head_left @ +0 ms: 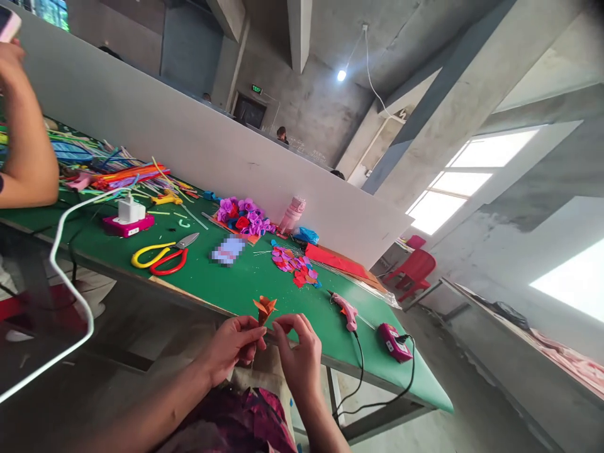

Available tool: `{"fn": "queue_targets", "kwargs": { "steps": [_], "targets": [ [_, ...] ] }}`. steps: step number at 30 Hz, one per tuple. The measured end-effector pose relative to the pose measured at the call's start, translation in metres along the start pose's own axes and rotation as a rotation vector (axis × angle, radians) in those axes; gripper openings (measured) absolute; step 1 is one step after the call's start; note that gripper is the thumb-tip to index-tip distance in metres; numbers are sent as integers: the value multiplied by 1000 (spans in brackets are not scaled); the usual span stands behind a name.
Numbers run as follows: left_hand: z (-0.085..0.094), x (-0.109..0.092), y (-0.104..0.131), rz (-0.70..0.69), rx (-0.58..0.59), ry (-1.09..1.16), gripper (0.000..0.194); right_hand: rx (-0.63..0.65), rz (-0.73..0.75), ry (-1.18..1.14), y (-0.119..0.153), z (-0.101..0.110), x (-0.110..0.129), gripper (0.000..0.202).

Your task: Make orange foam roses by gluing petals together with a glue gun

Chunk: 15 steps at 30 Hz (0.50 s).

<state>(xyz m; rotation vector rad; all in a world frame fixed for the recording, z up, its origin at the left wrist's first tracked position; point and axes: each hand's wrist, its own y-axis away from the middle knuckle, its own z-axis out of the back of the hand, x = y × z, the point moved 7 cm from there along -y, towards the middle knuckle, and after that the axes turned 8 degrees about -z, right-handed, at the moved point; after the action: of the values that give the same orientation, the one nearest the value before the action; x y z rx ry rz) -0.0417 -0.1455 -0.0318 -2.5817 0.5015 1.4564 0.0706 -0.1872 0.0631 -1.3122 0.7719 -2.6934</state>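
Observation:
An orange craft flower (265, 307) with pointed petals stands upright at the table's near edge. Its base is pinched between the thumb and fingers of my left hand (229, 349). Close beside it on the right, my right hand (301, 355) has thumb and forefinger pressed together near the petals. Whatever lies between those fingertips is too small to make out. Beyond my hands, loose purple, red and pink petal pieces (290, 261) lie in a heap. A pink glue gun (346, 311) rests to the right, its black cord hanging over the edge.
The green table (207, 280) holds red-and-yellow scissors (165, 253), a blurred phone-like object (228, 250), purple and red flowers (245, 216), red sheets (337, 261) and magenta power blocks (394, 343). Another person's arm (28, 138) rests at the left, near colourful strips (127, 176) and a white cable (59, 251).

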Motion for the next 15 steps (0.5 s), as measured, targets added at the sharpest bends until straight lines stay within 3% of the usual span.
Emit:
{"fn": "queue_targets", "kwargs": {
  "steps": [6,10,12,15],
  "targets": [
    [2,-11,3,-67,-36,-74,32,23,71,31,-10,-9,7,8],
    [9,-37,8,-328,-143,-321,22,-65,-72,-91,-13,3,-9,20],
    [9,-48,11,-467,-161,-421,18,21,-176,-208,-11,-2,-21,27],
    [11,-54,14,-557,-186,-477,16,201,-339,-453,-1,-20,-32,37]
  ]
}}
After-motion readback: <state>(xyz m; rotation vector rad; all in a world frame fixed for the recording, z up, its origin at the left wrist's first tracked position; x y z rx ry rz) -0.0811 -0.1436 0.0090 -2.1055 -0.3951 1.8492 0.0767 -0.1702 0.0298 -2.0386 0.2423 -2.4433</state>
